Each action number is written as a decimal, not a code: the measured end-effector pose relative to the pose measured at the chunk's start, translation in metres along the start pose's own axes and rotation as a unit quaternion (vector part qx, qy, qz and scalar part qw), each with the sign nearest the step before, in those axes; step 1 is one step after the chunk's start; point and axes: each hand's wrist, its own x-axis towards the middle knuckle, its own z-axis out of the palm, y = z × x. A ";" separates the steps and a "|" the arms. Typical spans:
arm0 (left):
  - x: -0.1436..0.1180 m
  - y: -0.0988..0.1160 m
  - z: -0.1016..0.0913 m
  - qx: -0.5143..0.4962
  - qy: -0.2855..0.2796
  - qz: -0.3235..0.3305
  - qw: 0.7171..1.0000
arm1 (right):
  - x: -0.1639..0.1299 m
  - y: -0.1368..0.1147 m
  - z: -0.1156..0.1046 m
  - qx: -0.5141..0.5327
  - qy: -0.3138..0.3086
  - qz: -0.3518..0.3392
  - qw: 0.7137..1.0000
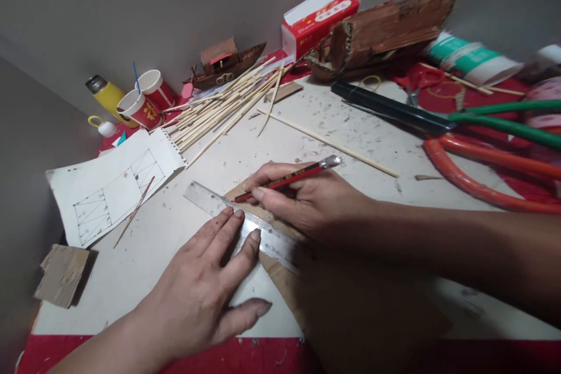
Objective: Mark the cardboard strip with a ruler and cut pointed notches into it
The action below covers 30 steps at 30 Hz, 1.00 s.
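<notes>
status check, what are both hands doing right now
Left hand flat on ruler. Right hand holds pencil, tip at ruler edge over cardboard. Loose stick lies beyond, apart.

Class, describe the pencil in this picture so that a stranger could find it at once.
Start at the white tabletop and find the clear plastic ruler under the left hand. Just behind it, the right hand holds the red pencil; unlike the pale bamboo sticks nearby, it is red with a metal end.

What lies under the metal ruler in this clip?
The metal ruler lies across a brown cardboard piece on the white work surface. The left hand presses it down; the right hand holds a red pencil. Any marks beneath the ruler are covered.
</notes>
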 end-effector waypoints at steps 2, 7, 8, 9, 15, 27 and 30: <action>0.000 0.000 0.000 -0.002 0.000 0.001 1.000 | 0.000 -0.002 -0.001 0.006 0.003 0.000 1.000; 0.001 -0.001 -0.001 -0.006 -0.003 0.000 1.000 | 0.000 -0.008 -0.005 -0.015 0.010 0.019 1.000; 0.001 0.000 -0.001 -0.005 -0.004 0.000 1.000 | 0.000 -0.009 -0.006 -0.020 0.008 0.032 0.999; 0.001 -0.001 -0.001 -0.004 -0.003 0.000 1.000 | 0.000 -0.010 -0.007 -0.025 0.007 0.043 0.999; 0.001 -0.001 -0.002 -0.009 -0.003 0.001 1.000 | 0.002 -0.015 -0.014 -0.060 -0.004 0.074 0.995; 0.003 -0.002 -0.003 -0.012 -0.001 0.005 1.000 | 0.005 -0.018 -0.022 -0.068 -0.010 0.084 0.994; 0.003 -0.001 -0.003 -0.009 -0.003 0.004 1.000 | 0.003 -0.019 -0.022 -0.032 0.021 0.079 0.996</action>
